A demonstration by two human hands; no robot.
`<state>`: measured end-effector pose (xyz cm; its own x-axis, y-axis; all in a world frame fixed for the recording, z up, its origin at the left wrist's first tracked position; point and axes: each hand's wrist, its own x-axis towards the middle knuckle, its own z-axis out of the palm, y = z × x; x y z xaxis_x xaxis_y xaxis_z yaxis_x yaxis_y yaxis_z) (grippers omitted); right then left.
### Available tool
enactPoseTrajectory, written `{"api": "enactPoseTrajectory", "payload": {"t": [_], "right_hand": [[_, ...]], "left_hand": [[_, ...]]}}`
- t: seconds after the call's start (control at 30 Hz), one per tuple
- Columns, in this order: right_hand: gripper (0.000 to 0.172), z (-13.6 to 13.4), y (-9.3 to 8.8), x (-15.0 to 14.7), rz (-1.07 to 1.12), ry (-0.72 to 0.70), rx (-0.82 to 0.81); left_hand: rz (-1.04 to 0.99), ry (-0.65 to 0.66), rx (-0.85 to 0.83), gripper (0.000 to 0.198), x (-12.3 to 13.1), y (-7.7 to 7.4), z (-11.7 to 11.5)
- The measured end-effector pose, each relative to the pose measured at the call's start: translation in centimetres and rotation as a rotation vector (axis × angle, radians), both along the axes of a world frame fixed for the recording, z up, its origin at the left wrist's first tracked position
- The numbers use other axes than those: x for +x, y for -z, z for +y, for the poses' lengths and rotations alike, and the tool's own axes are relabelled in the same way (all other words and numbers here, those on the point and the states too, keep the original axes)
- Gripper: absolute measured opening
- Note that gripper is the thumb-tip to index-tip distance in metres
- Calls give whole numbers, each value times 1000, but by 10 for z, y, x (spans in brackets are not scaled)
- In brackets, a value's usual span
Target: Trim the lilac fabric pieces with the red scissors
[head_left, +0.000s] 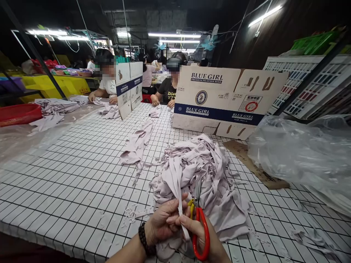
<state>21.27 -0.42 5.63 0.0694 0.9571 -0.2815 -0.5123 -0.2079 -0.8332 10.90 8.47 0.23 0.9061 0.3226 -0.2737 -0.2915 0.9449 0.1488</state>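
Note:
My left hand [161, 221] pinches a narrow pale lilac fabric strip [177, 182] near its lower end. A dark beaded bracelet [144, 237] circles that wrist. In my right hand [190, 223] are scissors with red handles [205, 228], their blades pointing away from me over the cloth; the thumb and a fingertip also touch the strip. A yellow part shows near the scissors' pivot. Just beyond both hands lies a big heap of crumpled lilac fabric pieces [197, 160], into which the strip runs. Some fingers are hidden behind the strip and the scissors.
A black-grid white tablecloth [82, 175] carries small scraps and a separate lilac piece [137, 144]. Cardboard sheets [211, 95] stand upright beyond the heap. Clear plastic bags [301, 149] lie right, a red basin [20, 115] left. Two people work with fabric across the table.

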Motion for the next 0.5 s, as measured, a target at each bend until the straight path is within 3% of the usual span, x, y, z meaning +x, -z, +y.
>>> {"api": "enactPoseTrajectory", "payload": {"t": [0.13, 0.27, 0.37, 0.43, 0.5], "right_hand": [[25, -1, 9, 6, -75, 4, -6], [29, 7, 2, 26, -706, 44, -119], [22, 35, -21, 33, -1179, 69, -185], [21, 64, -31, 28, -1368, -30, -167], [18, 96, -32, 19, -1450, -39, -131]], "left_hand": [[16, -14, -104, 15, -2, 4, 0], [55, -28, -170, 10, -3, 13, -4], [93, -70, -214, 13, -2, 22, -11], [116, -103, -217, 11, -1, 28, -15], [135, -124, -186, 12, -1, 29, -15]]}}
